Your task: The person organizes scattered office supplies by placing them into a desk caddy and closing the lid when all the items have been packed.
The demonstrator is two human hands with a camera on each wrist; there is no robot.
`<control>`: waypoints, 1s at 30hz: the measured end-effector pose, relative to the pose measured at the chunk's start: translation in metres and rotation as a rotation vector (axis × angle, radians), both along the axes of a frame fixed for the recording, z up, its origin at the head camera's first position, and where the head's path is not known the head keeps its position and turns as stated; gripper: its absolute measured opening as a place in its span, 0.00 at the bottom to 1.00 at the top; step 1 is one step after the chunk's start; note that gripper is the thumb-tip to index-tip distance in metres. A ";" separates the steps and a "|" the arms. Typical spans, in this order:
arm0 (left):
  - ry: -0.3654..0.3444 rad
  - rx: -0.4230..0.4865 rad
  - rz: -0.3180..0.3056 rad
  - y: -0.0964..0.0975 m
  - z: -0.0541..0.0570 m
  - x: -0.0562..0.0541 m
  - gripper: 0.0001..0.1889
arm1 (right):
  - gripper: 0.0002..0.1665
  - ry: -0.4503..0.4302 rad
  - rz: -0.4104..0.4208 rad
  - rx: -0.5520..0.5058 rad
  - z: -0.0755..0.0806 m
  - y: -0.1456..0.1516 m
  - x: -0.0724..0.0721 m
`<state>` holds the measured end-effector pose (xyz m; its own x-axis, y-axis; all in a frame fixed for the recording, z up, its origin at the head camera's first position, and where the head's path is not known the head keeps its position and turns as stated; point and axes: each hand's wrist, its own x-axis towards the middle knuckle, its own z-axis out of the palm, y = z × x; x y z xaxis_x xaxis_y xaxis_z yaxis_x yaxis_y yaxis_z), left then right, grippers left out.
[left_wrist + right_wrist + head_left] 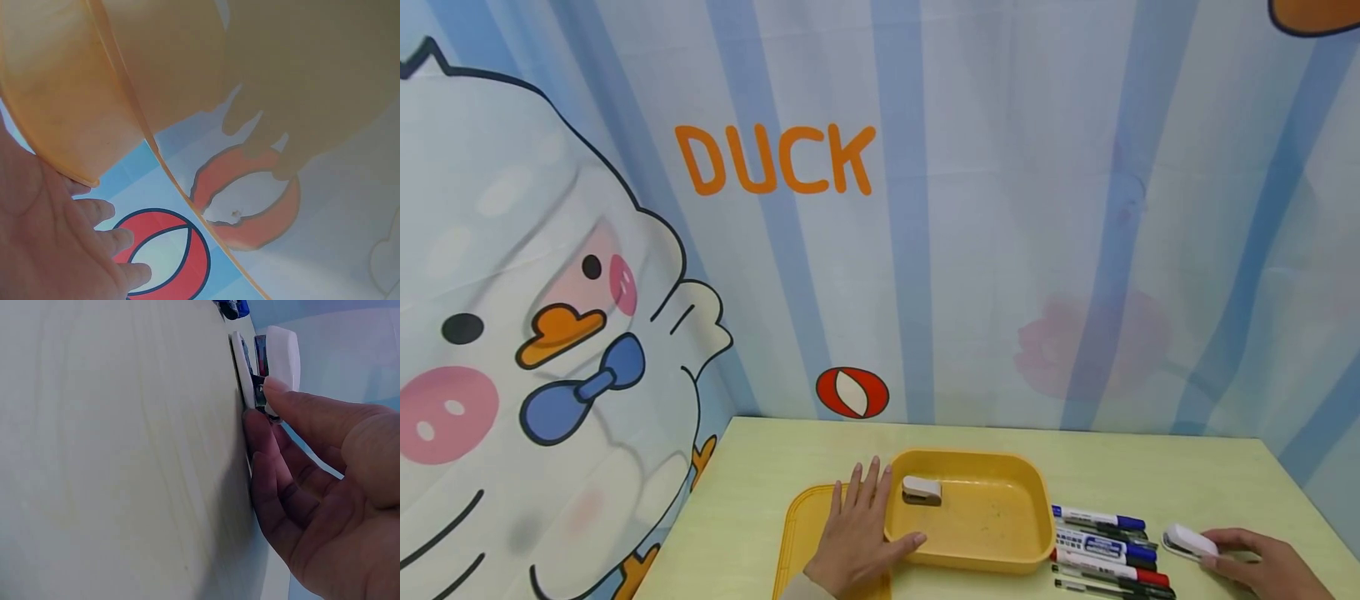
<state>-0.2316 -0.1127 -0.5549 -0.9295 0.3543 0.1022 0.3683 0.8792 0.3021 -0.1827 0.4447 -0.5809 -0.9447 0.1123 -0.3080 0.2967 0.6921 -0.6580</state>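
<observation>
At the right end of the table, my right hand (1262, 560) pinches the back end of a small white stapler (1189, 540) between thumb and fingers. Seen from the right wrist, this stapler (283, 359) lies close against the tabletop. My left hand (861, 533) has its fingers spread and its thumb against the left side of a yellow plastic bin (970, 562). From the left wrist, the left hand (62, 237) appears beside the bin's wall (69, 81). Inside the bin, near its left end, sits another white stapler (921, 490).
A flat yellow tray (797, 525) lies partly under my left hand. Several markers and pens, among them a blue-and-white marker (1097, 546), lie side by side between the bin and the right hand. A striped curtain (970, 250) with a duck print hangs behind the table (1195, 467).
</observation>
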 end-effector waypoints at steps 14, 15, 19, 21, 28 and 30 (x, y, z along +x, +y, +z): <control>0.063 0.022 -0.020 0.000 -0.003 0.001 0.52 | 0.43 0.031 -0.018 -0.017 0.005 0.001 0.002; 0.057 0.017 -0.019 0.000 -0.003 0.001 0.52 | 0.44 0.029 -0.023 -0.023 0.004 0.002 0.001; 0.025 0.003 -0.013 -0.001 -0.001 0.000 0.52 | 0.49 0.033 -0.041 -0.041 0.000 0.006 -0.002; 0.013 0.001 -0.012 -0.001 0.000 0.000 0.52 | 0.51 0.040 -0.042 -0.045 0.002 0.004 -0.003; 0.044 0.015 -0.017 -0.001 -0.004 0.000 0.53 | 0.48 0.029 -0.027 -0.154 0.026 -0.014 0.000; 0.051 0.011 -0.014 -0.001 -0.005 0.000 0.53 | 0.47 0.017 -0.024 -0.183 0.031 -0.018 0.000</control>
<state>-0.2319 -0.1135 -0.5603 -0.9179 0.3659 0.1532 0.3958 0.8705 0.2924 -0.1831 0.4268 -0.5496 -0.9476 0.0784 -0.3096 0.2997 0.5532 -0.7773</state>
